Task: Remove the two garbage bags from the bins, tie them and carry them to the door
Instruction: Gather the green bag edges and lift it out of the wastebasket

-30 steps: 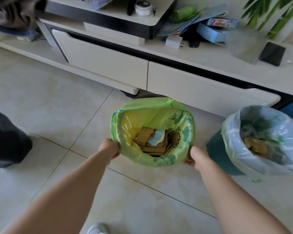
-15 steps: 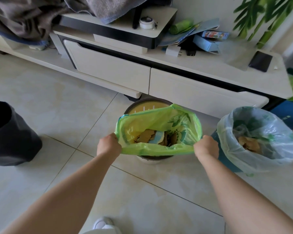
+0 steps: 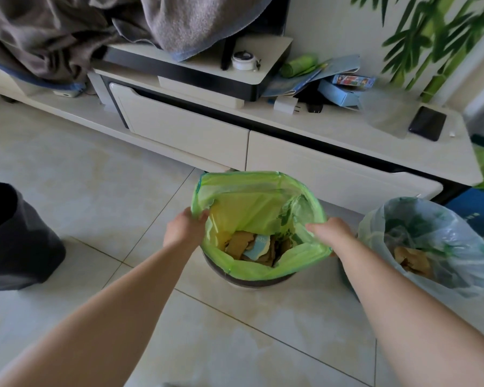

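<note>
A green garbage bag [image 3: 252,199] stands open and raised above its round bin [image 3: 252,282] on the tiled floor; brown card scraps and a pale blue piece lie inside. My left hand [image 3: 183,229] grips the bag's left rim. My right hand [image 3: 329,230] holds the right rim, fingers over the edge. A pale translucent garbage bag [image 3: 436,247] with brown scraps sits in a teal bin [image 3: 345,277] at the right, touched by neither hand.
A low white TV cabinet [image 3: 305,163] with drawers runs behind the bins, with boxes, a charger and a black phone [image 3: 427,122] on top. Grey cloth [image 3: 53,34] hangs at the upper left. A dark object [image 3: 14,238] stands on the floor at the left.
Both hands pulled the green bag's rim off the bin and lifted it. The bag's mouth first narrowed, then opened wider and higher. The camera view rose and tilted up.
</note>
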